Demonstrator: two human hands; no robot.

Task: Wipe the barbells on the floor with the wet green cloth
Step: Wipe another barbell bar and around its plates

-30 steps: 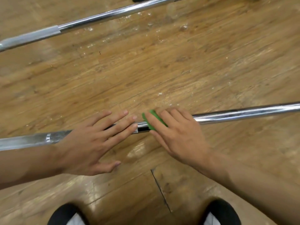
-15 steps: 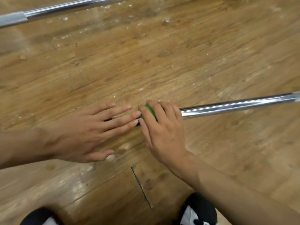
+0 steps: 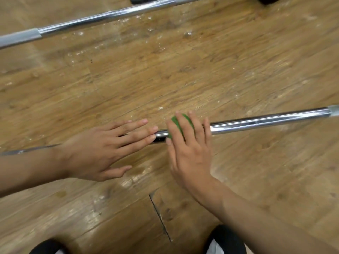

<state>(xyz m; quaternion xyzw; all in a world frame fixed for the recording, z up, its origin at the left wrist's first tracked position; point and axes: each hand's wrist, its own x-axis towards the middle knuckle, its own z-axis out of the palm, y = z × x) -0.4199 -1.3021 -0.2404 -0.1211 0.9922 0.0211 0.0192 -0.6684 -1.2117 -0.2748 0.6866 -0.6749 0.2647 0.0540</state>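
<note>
- The right grip (image 3: 189, 151) lies wide and flat, its fingers spread and nearly straight across the green cloth (image 3: 177, 125), pressing it down onto the near barbell (image 3: 266, 121).
- The cloth is bunched under those fingers. Only green strips show between them, and the rest is hidden by the hand.
- The thumb of the right grip sits at the bar's near side, touching the chrome just left of the cloth.
- The left grip (image 3: 95, 153) is just to the left of the right grip and also wide. Its straight fingers rest along the top of the same bar, with the fingertips close to the cloth but apart from it.
- A short bare stretch of bar shows between the two grips.
- Right of the right grip the bar runs bare and shiny to a grey collar (image 3: 333, 110) at the frame edge. Left of the left grip it passes under the forearm and shows again, dull and blurred.
- Well beyond both grips a second barbell (image 3: 102, 16) lies on the wooden floor (image 3: 183, 70), with a grey sleeve (image 3: 20, 37) toward its left end.
- White specks and wet-looking marks dot the floor between the two bars and just nearer than the grips.
- A dark crack (image 3: 159, 215) in the floorboards runs below the right grip.
- Two black shoes (image 3: 227, 241) show at the bottom edge, nearer than both grips.
</note>
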